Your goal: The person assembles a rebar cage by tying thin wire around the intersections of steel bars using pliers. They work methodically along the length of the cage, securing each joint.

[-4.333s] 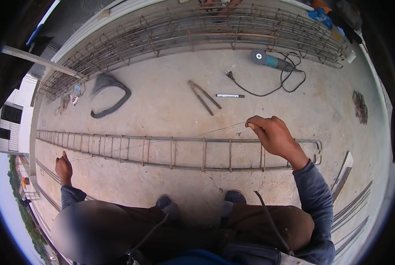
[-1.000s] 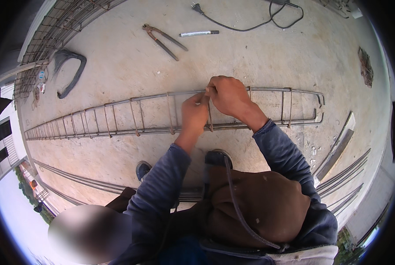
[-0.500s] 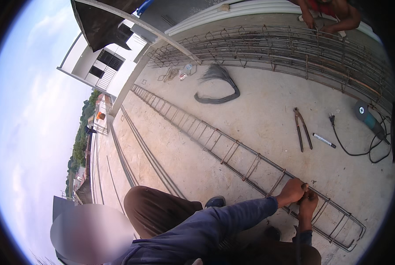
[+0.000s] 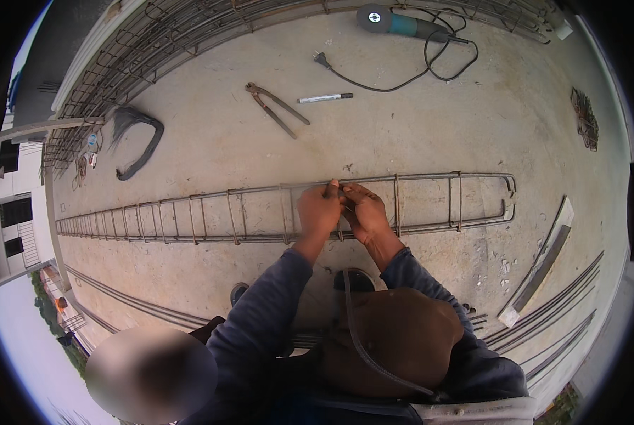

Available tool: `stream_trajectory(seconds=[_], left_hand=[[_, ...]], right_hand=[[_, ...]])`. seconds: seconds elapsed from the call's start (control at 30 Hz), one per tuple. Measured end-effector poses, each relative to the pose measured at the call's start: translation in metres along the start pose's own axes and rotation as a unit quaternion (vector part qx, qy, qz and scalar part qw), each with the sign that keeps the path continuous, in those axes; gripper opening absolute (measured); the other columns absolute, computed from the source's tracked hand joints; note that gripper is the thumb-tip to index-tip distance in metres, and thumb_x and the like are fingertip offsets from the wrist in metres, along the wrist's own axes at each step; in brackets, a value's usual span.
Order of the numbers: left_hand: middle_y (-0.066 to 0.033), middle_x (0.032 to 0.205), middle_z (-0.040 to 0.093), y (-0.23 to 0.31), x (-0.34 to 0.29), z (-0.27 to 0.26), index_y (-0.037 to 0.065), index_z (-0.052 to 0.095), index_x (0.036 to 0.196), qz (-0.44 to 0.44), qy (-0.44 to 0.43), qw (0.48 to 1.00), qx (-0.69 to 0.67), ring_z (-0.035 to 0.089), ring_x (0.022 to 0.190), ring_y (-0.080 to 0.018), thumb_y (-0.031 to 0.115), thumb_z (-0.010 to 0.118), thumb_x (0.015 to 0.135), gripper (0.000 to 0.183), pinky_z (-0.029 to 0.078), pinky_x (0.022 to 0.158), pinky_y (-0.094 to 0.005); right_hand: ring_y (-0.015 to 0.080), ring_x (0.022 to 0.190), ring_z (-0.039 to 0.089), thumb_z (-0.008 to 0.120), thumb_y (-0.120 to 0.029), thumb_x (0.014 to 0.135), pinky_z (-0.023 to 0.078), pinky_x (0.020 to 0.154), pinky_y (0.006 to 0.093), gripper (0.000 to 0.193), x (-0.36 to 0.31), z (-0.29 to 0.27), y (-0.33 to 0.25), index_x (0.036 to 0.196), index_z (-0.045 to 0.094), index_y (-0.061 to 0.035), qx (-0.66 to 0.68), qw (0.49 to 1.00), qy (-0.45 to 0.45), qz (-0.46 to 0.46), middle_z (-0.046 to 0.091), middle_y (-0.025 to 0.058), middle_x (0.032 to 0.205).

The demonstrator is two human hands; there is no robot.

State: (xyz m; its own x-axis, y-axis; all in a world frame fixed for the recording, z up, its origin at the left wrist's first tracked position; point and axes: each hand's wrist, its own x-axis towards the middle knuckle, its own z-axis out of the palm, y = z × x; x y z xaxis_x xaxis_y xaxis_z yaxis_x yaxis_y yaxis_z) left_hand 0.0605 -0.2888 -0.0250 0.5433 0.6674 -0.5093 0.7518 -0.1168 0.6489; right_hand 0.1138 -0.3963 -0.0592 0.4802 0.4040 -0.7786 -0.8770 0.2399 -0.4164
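Note:
A long, narrow rebar cage (image 4: 210,239) lies on the concrete floor in front of me, its crossties spaced along it like ladder rungs. My left hand (image 4: 319,212) and my right hand (image 4: 364,210) are side by side at its far bar, near its right end. Both have their fingers pinched together, thumbs and fingertips almost touching. Whatever they hold is too small and covered to make out. Beyond the cage lie rusty long-handled pincers (image 4: 278,110), jaws toward the left, and a white marker (image 4: 324,98) with a dark end.
An angle grinder (image 4: 402,25) with its cord lies at the back. Stacked rebar cages (image 4: 189,35) run along the far left, close to a bundle of tie wire (image 4: 152,142). At right are a pile of bent metal pieces (image 4: 585,120), a long strip (image 4: 540,269) and loose rods (image 4: 551,312).
My view has swung to the right, bringing the cage level across the picture and the right-hand floor into sight. Both hands stay together at the cage's far bar, fingers still pinched.

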Motion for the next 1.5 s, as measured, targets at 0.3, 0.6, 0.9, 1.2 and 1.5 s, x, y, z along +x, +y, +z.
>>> stream_trajectory(seconds=[0.3, 0.6, 0.9, 1.2, 1.5], left_hand=[[-0.0150, 0.075, 0.075, -0.006, -0.004, 0.003, -0.002, 0.082, 0.095, 0.001, 0.027, 1.000, -0.007, 0.069, 0.069, -0.0210, 0.039, 0.070, 0.106, 0.045, 0.053, 0.068, -0.0398], [-0.0166, 0.083, 0.077, -0.022, 0.015, -0.004, -0.003, 0.083, 0.101, 0.005, -0.007, 1.000, 0.027, 0.072, 0.078, -0.0212, 0.040, 0.070, 0.106, 0.045, 0.054, 0.074, -0.0406], [-0.0105, 0.108, 0.078, -0.027, 0.018, 0.003, -0.002, 0.079, 0.122, -0.133, -0.087, 0.969, -0.187, 0.068, 0.089, -0.0200, 0.042, 0.073, 0.106, 0.047, 0.054, 0.080, -0.0390], [-0.0174, 0.106, 0.080, -0.001, 0.021, -0.054, 0.003, 0.082, 0.112, 0.139, -0.182, 0.957, 0.177, 0.076, 0.093, -0.0325, 0.030, 0.068, 0.104, 0.031, 0.058, 0.087, -0.0437], [-0.0190, 0.099, 0.079, 0.074, 0.064, -0.077, 0.008, 0.085, 0.098, 0.246, -0.254, 0.785, 0.509, 0.077, 0.096, -0.0379, 0.021, 0.069, 0.094, 0.021, 0.060, 0.088, -0.0487]], right_hand=[[0.0186, 0.103, 0.066, 0.064, -0.002, 0.101, 0.055, 0.089, 0.0385, 0.042, -0.004, 0.007, 0.021, 0.139, 0.048, -0.0111, 0.077, 0.996, -0.009, -0.037, 0.071, 0.0078, 0.126], [0.0250, 0.109, 0.071, 0.062, -0.008, 0.104, 0.058, 0.090, 0.0420, 0.046, -0.023, -0.015, 0.011, 0.148, 0.051, -0.0090, -0.250, 0.959, -0.056, -0.118, 0.072, 0.0137, 0.129], [0.0318, 0.078, 0.075, 0.066, -0.014, 0.099, 0.058, 0.074, 0.0430, 0.043, -0.003, -0.006, -0.035, 0.140, 0.066, -0.0021, -0.563, 0.788, -0.079, -0.239, 0.076, 0.0247, 0.094], [0.0137, 0.073, 0.068, 0.066, -0.011, 0.105, 0.056, 0.069, 0.0324, 0.037, 0.004, -0.018, -0.009, 0.142, 0.068, -0.0066, -0.460, 0.846, -0.135, -0.232, 0.078, 0.0120, 0.103], [0.0123, 0.083, 0.073, 0.075, -0.014, 0.104, 0.058, 0.075, 0.0294, 0.039, 0.003, -0.013, 0.010, 0.140, 0.067, -0.0019, -0.336, 0.908, -0.134, -0.214, 0.076, 0.0097, 0.119]])
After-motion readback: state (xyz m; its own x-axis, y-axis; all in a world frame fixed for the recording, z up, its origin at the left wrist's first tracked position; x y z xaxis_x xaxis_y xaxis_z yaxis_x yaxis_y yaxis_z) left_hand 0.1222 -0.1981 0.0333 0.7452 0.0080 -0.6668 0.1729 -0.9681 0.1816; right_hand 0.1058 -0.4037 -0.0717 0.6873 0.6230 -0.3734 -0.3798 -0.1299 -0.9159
